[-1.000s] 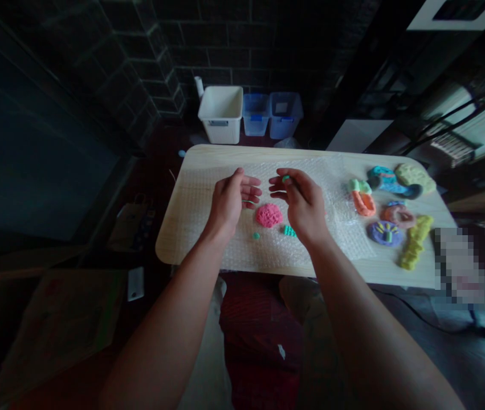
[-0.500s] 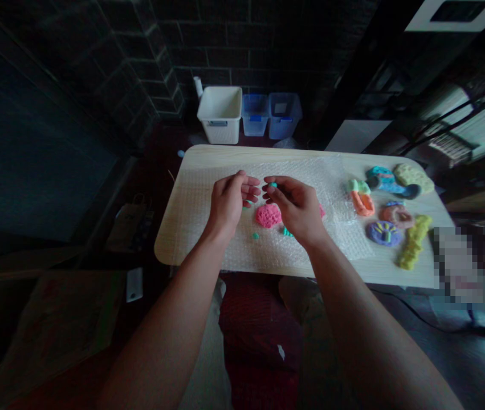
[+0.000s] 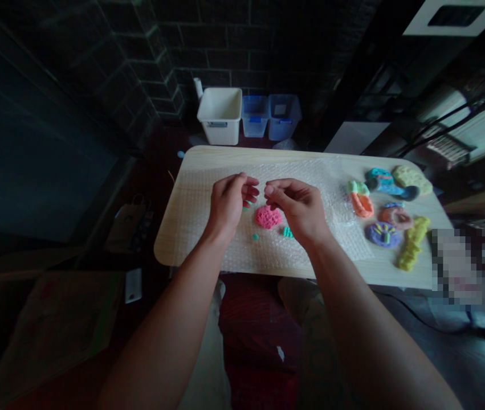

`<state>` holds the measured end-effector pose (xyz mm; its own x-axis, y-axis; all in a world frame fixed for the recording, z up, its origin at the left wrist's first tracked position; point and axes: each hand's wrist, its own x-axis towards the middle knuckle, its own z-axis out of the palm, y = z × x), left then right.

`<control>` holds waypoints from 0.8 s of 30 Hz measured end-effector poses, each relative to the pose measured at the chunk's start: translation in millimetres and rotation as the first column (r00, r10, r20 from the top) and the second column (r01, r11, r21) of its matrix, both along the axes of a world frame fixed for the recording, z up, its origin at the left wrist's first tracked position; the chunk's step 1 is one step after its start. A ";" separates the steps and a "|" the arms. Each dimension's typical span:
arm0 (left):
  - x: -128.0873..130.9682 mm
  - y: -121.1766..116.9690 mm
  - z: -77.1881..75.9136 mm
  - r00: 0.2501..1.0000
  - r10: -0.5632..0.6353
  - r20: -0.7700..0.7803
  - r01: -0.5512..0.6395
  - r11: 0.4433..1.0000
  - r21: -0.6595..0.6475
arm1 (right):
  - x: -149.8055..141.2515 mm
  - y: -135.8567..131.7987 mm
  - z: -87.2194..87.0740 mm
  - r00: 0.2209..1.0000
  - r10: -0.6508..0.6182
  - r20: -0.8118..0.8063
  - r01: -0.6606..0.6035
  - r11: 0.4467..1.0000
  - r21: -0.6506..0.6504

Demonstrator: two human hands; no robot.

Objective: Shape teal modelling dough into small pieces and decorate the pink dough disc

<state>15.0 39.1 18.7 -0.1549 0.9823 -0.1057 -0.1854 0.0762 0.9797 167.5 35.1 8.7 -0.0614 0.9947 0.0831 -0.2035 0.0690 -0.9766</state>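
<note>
One tabletop (image 3: 167, 245), one left hand (image 3: 226, 202), one right hand (image 3: 304, 209).
From where I stand, I count one pink lump (image 3: 268, 217), one green dot (image 3: 255, 237), one ridged green piece (image 3: 287, 232), one sheet of bubble wrap (image 3: 331, 245), one purple disc (image 3: 381, 235), one yellow strip (image 3: 415, 244), one brownish ring (image 3: 402, 220); three bins: one white bin (image 3: 220, 119), one smaller blue bin (image 3: 255, 125), one larger blue bin (image 3: 282, 130).

Pink clay lump (image 3: 268, 217), knobbly, on bubble wrap (image 3: 202, 219); pale wood-grain desk (image 3: 164, 245) beneath. From lump: left hand (image 3: 226, 200), 10 o'clock, fingers loosely apart; right hand (image 3: 302, 205), 2 o'clock, thumb and forefinger pinched, contents hidden. Small green clay piece (image 3: 255, 237), 7 o'clock; ridged green clay piece (image 3: 287, 232), 4 o'clock. Purple clay disc (image 3: 377, 239), yellow-rayed, 3 o'clock.
</note>
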 end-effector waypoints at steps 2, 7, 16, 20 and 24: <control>0.2 -0.2 0.3 1.000 -0.001 0.000 0.001 1.000 0.003 | -0.1 0.7 -1.1 0.998 0.021 -0.052 -0.021 1.000 -0.009; 1.0 -1.7 -0.6 0.993 -0.096 0.067 0.098 0.995 -0.024 | 0.6 0.6 -4.8 1.000 -0.014 0.009 0.013 0.999 0.044; 0.1 -0.3 3.1 0.871 -0.270 0.411 0.329 0.941 -0.079 | 3.2 1.1 -4.5 0.916 -0.209 0.343 0.067 0.922 0.381; 2.0 1.3 5.1 0.855 -0.163 0.493 0.253 0.960 -0.120 | 2.2 1.3 -3.7 0.967 -0.134 0.218 0.083 0.970 0.229; 2.3 0.0 5.6 0.841 -0.168 0.514 0.248 0.964 -0.092 | 2.5 2.5 -2.4 0.977 -0.170 0.133 0.152 0.979 0.134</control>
<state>17.3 39.1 24.3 0.1642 0.9516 -0.2598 -0.6078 0.3050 0.7332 170.0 37.6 6.2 0.0785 0.9752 0.2070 -0.0392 0.2105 -0.9768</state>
